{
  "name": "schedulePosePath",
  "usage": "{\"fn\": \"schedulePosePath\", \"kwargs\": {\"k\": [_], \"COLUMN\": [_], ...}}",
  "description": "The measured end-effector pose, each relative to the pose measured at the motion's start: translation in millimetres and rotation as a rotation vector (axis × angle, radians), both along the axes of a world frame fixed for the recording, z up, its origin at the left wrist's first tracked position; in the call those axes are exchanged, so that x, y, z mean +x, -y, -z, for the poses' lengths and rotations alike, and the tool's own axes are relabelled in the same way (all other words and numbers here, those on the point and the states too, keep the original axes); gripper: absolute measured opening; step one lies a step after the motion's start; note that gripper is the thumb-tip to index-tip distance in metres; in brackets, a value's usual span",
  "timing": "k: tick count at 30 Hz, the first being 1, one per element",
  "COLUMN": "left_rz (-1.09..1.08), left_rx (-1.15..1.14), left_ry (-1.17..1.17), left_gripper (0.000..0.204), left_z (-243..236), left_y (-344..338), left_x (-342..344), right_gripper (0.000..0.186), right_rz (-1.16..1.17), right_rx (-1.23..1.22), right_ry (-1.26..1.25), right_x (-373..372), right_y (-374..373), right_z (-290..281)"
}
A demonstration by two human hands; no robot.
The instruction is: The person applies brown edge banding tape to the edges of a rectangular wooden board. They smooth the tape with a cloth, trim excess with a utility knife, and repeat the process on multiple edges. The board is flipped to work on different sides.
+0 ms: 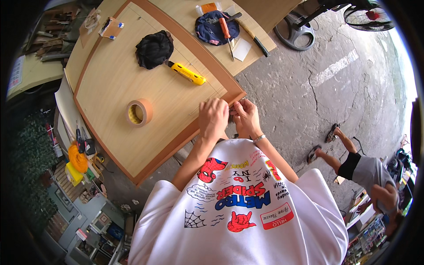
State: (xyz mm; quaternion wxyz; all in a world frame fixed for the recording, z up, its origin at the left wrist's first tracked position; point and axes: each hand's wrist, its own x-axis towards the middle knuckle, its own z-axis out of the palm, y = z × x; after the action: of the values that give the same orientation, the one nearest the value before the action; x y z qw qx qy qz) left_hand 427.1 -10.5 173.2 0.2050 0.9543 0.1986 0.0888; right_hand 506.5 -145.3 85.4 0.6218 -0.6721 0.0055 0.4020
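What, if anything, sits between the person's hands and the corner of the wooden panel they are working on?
Nothing visible. Both the left hand and the right hand are already at the brown edge strip at the panel's corner. The tape roll and yellow utility knife lie farther back on the panel.

Hands at the board's corner: two, the left hand (213,117) and the right hand (245,115), close together
Wooden boards: one large curved board (115,75) with a darker edge band lay nearest; a second board (260,13) lay beyond it
Tape rolls: one, a brown tape roll (139,112)
Utility knives: one, a yellow knife (188,73)
Black cloths: one, a bunched cloth (153,49)
Caps: one, a dark blue cap (215,27)
Orange-handled tools: one tool (225,29) lay on the cap
Fans: two, a fan (368,17) and a fan base (293,32)
Other people: one person (362,170) walked on the floor
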Motion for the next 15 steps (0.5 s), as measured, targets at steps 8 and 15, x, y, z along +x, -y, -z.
{"fn": "schedulePosePath", "kwargs": {"k": [8,15], "left_rz": [-0.122,-0.314], "left_rx": [0.013,0.056], "left_ry": [0.148,-0.056], "left_gripper": [0.043,0.016], "left_z": [-1.1,-12.6], "left_y": [27.8,7.8], "left_x": [-50.9,-147.7], "right_gripper": [0.022,0.022], "right_rz": [0.049,0.105], "right_rx": [0.147,-0.027], "right_ry": [0.007,0.038], "right_x": [3.2,24.6], "right_y": [4.7,-1.7], "right_z": [0.4,-12.9]}}
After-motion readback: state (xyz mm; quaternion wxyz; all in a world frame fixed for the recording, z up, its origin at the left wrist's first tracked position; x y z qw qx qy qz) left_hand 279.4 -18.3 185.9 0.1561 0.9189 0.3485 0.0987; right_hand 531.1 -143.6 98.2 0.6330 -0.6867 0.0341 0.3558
